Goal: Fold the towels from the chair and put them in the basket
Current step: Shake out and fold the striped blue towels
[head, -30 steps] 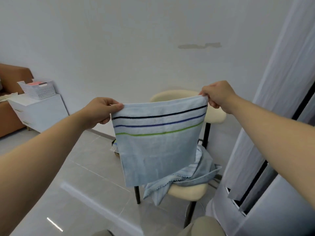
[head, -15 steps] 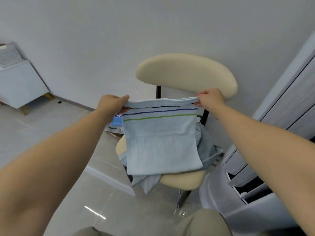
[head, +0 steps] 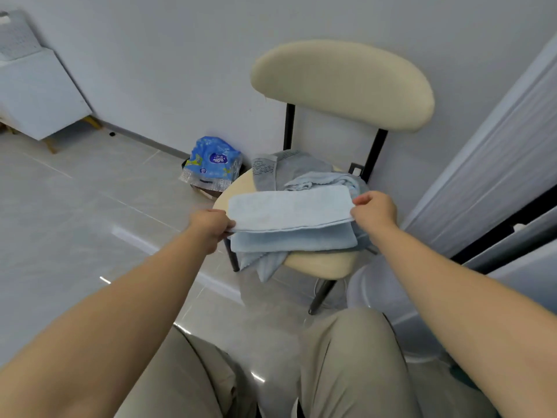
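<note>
**BOTH ENDS OF FOLDED TOWEL PINCHED OVER CHAIR SEAT**

Far left, on a white cabinet: a white perforated container, cut by the frame edge, probably the basket, well apart from the chair. Gripping the towel's near-left corner with the left hand, fingers curled round the edge. Holding the pale blue towel doubled and roughly level, upper layer set back from the lower, near edges out of line. Lying on or just above a heap of unfolded towels on the seat; cannot tell whether touching. Pinching the right end with the right hand, thumb and fingertips pressed together on the cloth.

Cautions, judged from this state:

- Avoid releasing either pinch before pressing the fold flat; otherwise expect sliding or springing open of the upper layer.
- Square the edges before folding again; otherwise expect a crooked bundle.
- Lift clear of the heap; otherwise risk snagging and dragging the loose cloth at the seat front to the floor.
- Support from beneath during the carry to the far left; otherwise risk sagging and unfolding.
</note>
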The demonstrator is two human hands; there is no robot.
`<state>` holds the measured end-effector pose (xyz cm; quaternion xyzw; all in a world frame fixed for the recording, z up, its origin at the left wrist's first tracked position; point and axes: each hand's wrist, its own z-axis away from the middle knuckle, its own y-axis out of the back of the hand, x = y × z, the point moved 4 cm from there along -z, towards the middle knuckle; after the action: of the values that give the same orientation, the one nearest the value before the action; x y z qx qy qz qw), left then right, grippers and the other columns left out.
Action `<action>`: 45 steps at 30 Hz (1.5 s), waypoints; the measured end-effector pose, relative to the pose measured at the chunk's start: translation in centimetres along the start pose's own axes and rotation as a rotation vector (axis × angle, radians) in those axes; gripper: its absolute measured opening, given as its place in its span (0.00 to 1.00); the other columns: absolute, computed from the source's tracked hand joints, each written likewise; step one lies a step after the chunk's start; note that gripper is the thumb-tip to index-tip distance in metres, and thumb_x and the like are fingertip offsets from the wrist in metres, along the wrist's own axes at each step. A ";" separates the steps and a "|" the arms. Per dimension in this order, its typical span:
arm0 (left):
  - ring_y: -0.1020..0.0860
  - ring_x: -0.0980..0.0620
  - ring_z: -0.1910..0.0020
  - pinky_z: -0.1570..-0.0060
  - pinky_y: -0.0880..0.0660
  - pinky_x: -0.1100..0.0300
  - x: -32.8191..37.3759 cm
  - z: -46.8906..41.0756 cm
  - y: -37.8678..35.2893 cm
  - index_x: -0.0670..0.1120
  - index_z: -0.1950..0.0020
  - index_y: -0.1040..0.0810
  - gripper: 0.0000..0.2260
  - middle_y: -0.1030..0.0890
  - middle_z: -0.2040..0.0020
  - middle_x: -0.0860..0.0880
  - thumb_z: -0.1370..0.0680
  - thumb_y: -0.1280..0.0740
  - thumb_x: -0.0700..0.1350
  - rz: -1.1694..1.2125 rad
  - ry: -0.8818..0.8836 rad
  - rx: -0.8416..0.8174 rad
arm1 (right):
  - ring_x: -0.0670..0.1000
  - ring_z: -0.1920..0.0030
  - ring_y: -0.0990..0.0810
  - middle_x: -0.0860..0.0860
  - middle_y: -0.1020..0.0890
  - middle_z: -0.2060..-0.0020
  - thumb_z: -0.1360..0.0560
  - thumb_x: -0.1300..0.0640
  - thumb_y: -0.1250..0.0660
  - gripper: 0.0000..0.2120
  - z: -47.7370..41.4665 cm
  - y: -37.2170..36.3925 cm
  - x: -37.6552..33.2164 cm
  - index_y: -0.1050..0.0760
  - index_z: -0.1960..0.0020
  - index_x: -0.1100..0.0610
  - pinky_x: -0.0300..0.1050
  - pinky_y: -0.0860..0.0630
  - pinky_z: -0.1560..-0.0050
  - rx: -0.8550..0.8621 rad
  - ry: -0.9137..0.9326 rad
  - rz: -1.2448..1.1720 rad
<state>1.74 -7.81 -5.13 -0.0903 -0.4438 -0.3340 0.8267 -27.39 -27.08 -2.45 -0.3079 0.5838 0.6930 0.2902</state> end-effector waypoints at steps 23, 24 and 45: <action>0.23 0.48 0.59 0.59 0.24 0.57 -7.2 -3.4 -1.8 0.47 0.54 0.25 0.08 0.22 0.53 0.47 0.25 0.28 0.37 -0.159 0.121 -0.120 | 0.57 0.43 0.23 0.52 0.21 0.45 0.25 0.54 0.33 0.18 -0.3 -4.3 6.6 0.26 0.37 0.57 0.47 0.27 0.45 -0.178 -0.220 0.134; 0.23 0.48 0.60 0.56 0.24 0.56 -7.1 -3.3 -1.8 0.47 0.53 0.25 0.08 0.22 0.53 0.47 0.25 0.27 0.41 -0.168 0.132 -0.127 | 0.57 0.46 0.22 0.53 0.19 0.45 0.24 0.51 0.33 0.15 -0.6 -4.5 6.5 0.23 0.41 0.57 0.47 0.26 0.48 -0.185 -0.227 0.121; 0.19 0.44 0.45 0.41 0.23 0.46 0.2 -7.4 -4.2 0.43 0.38 0.24 0.19 0.19 0.42 0.47 0.22 0.29 0.54 -0.181 0.030 -0.154 | 0.58 0.42 0.24 0.59 0.23 0.37 0.18 0.38 0.47 0.31 -6.5 -7.3 4.0 0.30 0.32 0.64 0.47 0.30 0.46 -0.243 -0.254 0.010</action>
<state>4.10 -14.37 -9.98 -0.1082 -0.4109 -0.4416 0.7902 -23.83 -32.26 -10.99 -0.2479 0.4559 0.7931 0.3189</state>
